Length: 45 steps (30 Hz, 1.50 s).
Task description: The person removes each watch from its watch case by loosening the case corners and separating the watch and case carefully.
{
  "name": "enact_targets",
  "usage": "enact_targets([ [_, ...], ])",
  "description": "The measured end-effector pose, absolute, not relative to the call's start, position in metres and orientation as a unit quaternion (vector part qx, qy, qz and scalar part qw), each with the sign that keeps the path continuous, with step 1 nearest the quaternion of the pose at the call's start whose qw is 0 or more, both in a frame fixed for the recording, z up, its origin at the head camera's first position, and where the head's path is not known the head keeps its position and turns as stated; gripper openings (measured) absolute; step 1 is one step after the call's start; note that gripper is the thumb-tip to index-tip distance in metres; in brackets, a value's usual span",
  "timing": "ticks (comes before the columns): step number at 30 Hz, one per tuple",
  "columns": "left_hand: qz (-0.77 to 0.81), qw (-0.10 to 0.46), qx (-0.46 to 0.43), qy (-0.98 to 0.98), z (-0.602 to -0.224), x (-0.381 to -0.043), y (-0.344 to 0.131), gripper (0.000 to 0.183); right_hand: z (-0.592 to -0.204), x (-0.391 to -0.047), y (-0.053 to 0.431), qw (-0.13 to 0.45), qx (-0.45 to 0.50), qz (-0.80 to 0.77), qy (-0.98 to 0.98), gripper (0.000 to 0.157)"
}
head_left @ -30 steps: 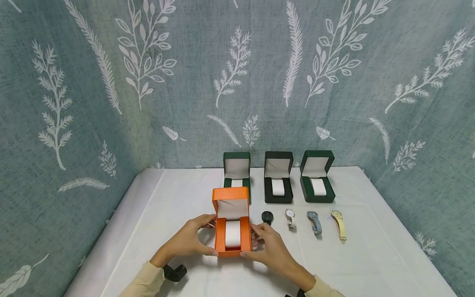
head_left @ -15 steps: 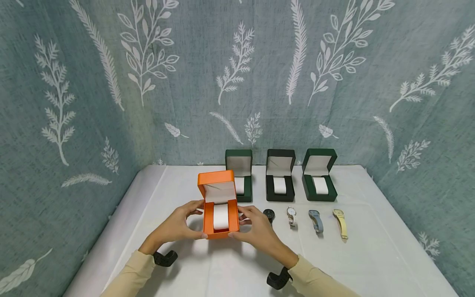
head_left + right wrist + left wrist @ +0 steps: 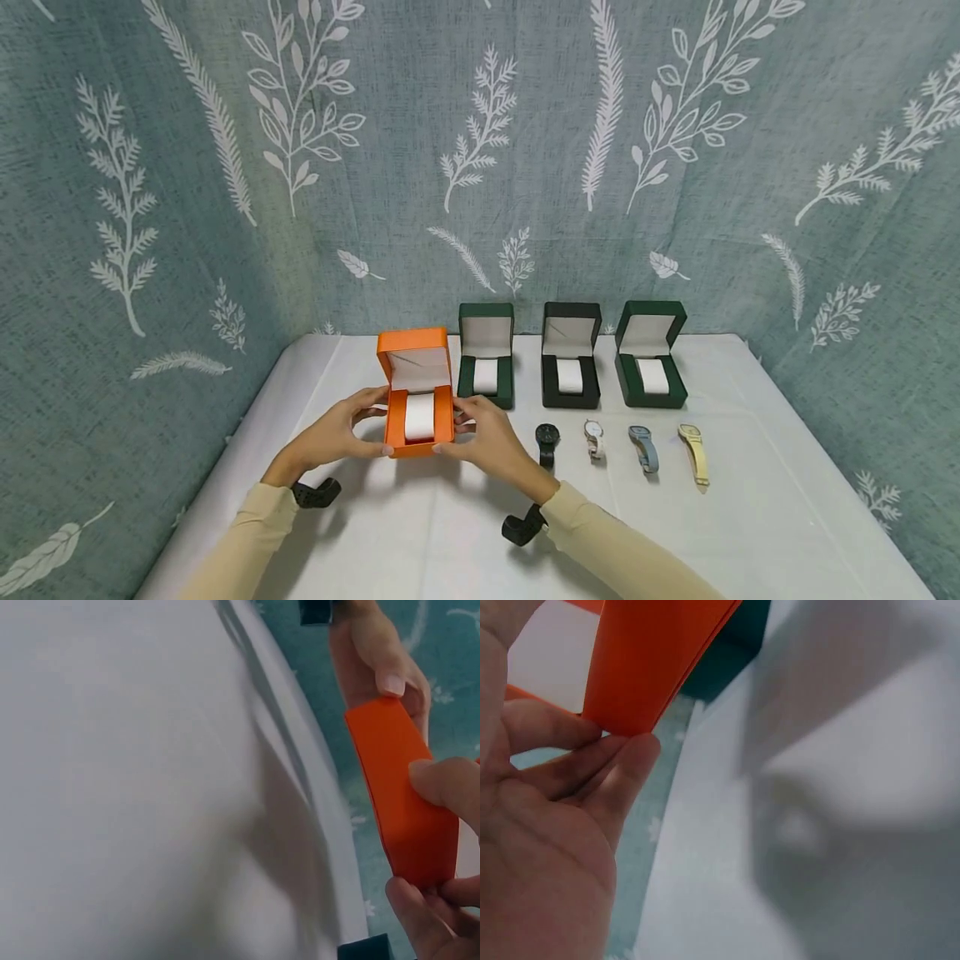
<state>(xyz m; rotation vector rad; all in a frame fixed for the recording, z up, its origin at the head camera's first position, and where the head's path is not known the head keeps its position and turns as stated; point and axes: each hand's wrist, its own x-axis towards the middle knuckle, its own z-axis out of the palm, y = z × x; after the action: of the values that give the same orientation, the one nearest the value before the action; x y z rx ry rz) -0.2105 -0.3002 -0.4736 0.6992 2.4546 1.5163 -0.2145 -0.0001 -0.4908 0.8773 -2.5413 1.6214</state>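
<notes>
An orange watch box (image 3: 442,414), lid up and a white cushion inside, is held between both hands over the white table. My left hand (image 3: 341,433) grips its left side, thumb at the front lower corner. On the opposite side my right hand (image 3: 491,442) grips it likewise. In the left wrist view, fingers of the left hand (image 3: 547,825) pinch a corner of the orange box (image 3: 649,660). The right wrist view has the box's orange wall (image 3: 397,795) with the right thumb (image 3: 446,787) pressed against it and the left hand (image 3: 375,656) beyond.
Behind stand a green watch box (image 3: 486,325), a black one (image 3: 572,398) and another green one (image 3: 651,400), all with raised lids. Before them lie a black watch (image 3: 547,437), a white one (image 3: 594,433), a blue-grey one (image 3: 643,448) and a yellow one (image 3: 694,454).
Both hands have carried the orange box leftward and toward the back. It has moved out from in front of the left green box, and the black watch shows fully now.
</notes>
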Motion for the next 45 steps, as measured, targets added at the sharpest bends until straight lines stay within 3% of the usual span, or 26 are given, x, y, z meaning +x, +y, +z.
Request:
enact_targets([
  [20,0.55,0.193,0.198,0.788,-0.48,-0.256,-0.343,0.099,-0.499,-0.256,-0.046,-0.004,0.273,0.461,-0.844,0.077],
  [31,0.539,0.202,0.179,0.798,-0.482,-0.275,-0.349,0.103,-0.494,-0.269,-0.059,0.021,0.278,0.39,-0.878,0.044],
  [45,0.558,0.225,0.141,0.786,-0.487,-0.286,-0.349,0.107,-0.488,-0.285,-0.07,0.021,0.28,0.352,-0.893,0.044],
])
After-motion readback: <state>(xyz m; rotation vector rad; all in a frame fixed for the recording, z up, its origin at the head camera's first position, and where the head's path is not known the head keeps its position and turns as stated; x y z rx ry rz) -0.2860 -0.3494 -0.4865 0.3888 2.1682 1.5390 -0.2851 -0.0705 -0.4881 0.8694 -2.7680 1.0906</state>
